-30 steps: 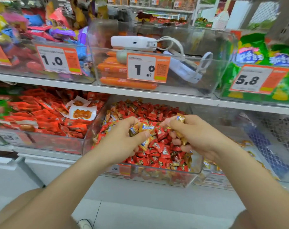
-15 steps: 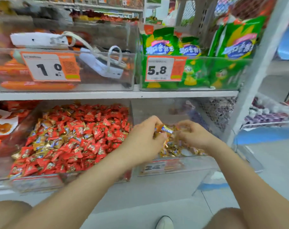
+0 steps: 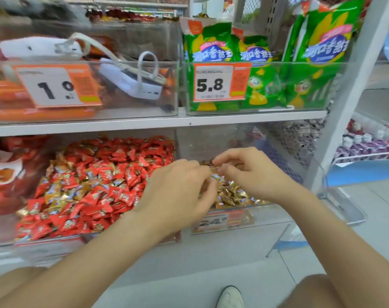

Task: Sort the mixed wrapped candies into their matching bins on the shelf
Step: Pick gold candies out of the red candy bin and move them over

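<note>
On the lower shelf, a clear bin [image 3: 56, 245] is heaped with red wrapped candies [image 3: 96, 187] mixed with some gold ones. To its right, a second clear bin [image 3: 275, 213] holds a low pile of gold wrapped candies [image 3: 233, 194]. Both my hands hover over this right bin. My left hand [image 3: 180, 192] has its fingers curled, with gold-and-blue wrapped candies at its fingertips. My right hand [image 3: 251, 172] faces it, its fingers curled and pinching a gold candy. What lies in the palms is hidden.
The upper shelf carries a bin with orange sausages [image 3: 40, 114] and a white power bank [image 3: 131, 83], and a bin of green snack bags [image 3: 262, 85] with a 5.8 price tag [image 3: 220, 82]. A white shelf post [image 3: 349, 96] stands right. My shoe [image 3: 230, 296] is below.
Both hands carried gold candies from the red candy bin rightward to the gold candy bin and now sit lower over its pile. The view turned right with them.
</note>
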`<state>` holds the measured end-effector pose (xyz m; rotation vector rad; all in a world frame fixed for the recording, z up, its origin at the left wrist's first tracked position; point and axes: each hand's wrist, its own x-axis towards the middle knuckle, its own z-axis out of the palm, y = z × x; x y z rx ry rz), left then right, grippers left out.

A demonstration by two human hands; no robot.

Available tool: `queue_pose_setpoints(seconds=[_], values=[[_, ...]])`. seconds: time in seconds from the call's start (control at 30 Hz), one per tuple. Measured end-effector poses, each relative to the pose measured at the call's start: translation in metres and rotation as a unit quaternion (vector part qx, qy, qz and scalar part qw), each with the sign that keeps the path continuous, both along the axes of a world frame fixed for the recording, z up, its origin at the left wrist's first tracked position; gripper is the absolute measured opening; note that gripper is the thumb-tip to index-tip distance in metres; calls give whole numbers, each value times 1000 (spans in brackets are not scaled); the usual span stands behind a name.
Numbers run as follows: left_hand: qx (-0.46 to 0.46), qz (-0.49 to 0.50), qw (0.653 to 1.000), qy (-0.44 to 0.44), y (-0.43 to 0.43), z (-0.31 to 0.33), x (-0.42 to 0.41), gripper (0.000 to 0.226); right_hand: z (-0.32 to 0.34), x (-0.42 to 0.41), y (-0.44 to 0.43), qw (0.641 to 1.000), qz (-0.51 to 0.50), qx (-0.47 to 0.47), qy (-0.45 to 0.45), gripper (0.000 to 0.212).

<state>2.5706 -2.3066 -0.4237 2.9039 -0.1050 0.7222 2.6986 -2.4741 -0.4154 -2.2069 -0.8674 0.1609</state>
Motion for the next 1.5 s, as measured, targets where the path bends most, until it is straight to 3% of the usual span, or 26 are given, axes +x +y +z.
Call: queue_pose_setpoints(seconds=[0.13,0.27,0.4,0.47,0.57,0.63,0.73,0.8,0.93,1.07,1.17,1.3,1.5], values=[[-68,142,987,-33,65,9,-44,34,20,-46,50,996,67,0,-63,25],[-25,314,946,80,136,4,-70,30,23,-82,110,985,141,-19,-98,23],[-76,403,885,219,173,-6,-92,67,8,-96,175,967,183,-49,-171,24],[-153,388,873,253,184,-10,-94,90,2,-96,205,960,174,-70,-205,27],[-289,333,849,292,198,-6,-91,144,-5,-90,242,956,152,-108,-228,35],[-311,319,843,301,210,-3,-85,159,-13,-87,261,952,173,-124,-219,45],[-290,326,844,312,222,-5,-76,156,-22,-87,275,930,236,-216,-183,70],[-272,331,846,318,224,-9,-71,147,-22,-88,279,907,238,-276,-209,81],[-344,298,844,283,233,-18,-71,133,-15,-88,286,904,181,-317,-225,81],[-411,229,853,227,234,-23,-76,105,-15,-85,289,929,245,-244,-135,72],[-400,197,874,192,233,-21,-79,101,-12,-79,275,956,251,-139,-66,58],[-343,124,913,184,233,-13,-85,89,-6,-74,249,964,227,-96,-104,49],[-247,78,944,204,229,-15,-92,63,-5,-69,221,964,156,-156,-151,54]])
